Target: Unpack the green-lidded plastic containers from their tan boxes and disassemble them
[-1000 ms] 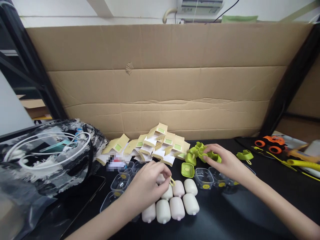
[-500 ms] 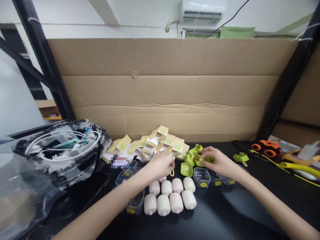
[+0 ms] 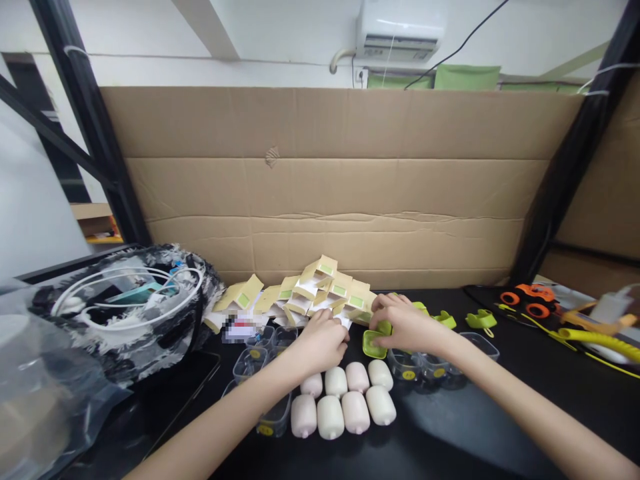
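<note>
My left hand is closed above the back of the block of pale pink and cream barrel-shaped pieces. What its fingers hold, if anything, is hidden. To its right, my right hand curls its fingers and thumb over a small square green lid lying on the black table. More green moulded pieces sit behind and beside that hand, partly covered by it. Clear plastic cups with yellow round stickers stand under my right wrist. Other clear cups stand left of the barrel pieces, partly behind my left forearm.
Folded tan card sleeves are piled against the cardboard wall. On the left are a fluffy black-and-white basket with a white cable and a clear plastic bag. An orange toy truck and yellow coiled tubing lie at right.
My right hand has moved left from the green pieces to the square lid. A yellow loop by my left fingers is now out of sight. The view has shifted slightly.
</note>
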`<state>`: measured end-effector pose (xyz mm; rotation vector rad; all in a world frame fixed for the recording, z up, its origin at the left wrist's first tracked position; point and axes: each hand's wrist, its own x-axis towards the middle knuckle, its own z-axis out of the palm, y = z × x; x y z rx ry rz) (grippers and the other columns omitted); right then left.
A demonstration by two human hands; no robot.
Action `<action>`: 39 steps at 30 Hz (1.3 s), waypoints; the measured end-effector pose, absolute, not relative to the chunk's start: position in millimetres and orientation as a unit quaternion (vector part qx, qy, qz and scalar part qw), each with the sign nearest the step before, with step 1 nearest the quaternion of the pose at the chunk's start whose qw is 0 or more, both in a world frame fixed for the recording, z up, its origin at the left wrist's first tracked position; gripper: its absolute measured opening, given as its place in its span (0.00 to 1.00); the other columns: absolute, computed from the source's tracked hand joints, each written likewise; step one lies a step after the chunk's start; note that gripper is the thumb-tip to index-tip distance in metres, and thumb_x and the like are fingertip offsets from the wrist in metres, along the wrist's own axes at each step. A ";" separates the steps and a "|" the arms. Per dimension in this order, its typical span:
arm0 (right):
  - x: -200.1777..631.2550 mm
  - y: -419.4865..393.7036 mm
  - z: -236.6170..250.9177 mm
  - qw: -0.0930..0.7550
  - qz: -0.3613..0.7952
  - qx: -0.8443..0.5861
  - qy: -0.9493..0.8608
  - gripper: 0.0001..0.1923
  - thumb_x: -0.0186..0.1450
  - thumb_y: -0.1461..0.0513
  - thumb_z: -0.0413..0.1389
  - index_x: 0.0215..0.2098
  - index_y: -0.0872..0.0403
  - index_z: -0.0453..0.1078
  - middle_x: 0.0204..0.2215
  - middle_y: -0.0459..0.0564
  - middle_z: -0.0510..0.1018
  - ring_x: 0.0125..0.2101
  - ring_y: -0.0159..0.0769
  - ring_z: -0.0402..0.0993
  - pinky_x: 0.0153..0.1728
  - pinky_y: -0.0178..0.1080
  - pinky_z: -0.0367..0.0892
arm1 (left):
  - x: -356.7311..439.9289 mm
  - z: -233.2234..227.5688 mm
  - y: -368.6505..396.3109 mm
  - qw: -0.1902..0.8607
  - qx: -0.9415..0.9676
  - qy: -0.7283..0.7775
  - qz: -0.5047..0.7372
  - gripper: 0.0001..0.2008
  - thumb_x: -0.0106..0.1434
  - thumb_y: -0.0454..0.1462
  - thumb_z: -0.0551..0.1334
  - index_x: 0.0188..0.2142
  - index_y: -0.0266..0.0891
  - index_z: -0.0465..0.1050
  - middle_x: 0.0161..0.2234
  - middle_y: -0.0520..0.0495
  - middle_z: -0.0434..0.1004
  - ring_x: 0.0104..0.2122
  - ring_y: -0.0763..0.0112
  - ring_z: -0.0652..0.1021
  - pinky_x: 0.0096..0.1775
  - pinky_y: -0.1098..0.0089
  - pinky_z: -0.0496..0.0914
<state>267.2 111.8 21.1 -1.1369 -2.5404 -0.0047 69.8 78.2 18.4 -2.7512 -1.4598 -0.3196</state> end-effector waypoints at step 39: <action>242.4 42.7 10.6 0.453 0.171 -0.253 -0.838 0.18 0.66 0.64 0.49 0.54 0.44 0.60 0.42 0.51 0.67 0.42 0.38 0.68 0.43 0.42 0.70 | 77.7 -3.1 33.6 -0.508 -0.535 -0.328 -0.590 0.11 0.60 0.40 0.61 0.35 0.42 0.57 0.32 0.54 0.68 0.33 0.75 0.71 0.35 0.74 0.66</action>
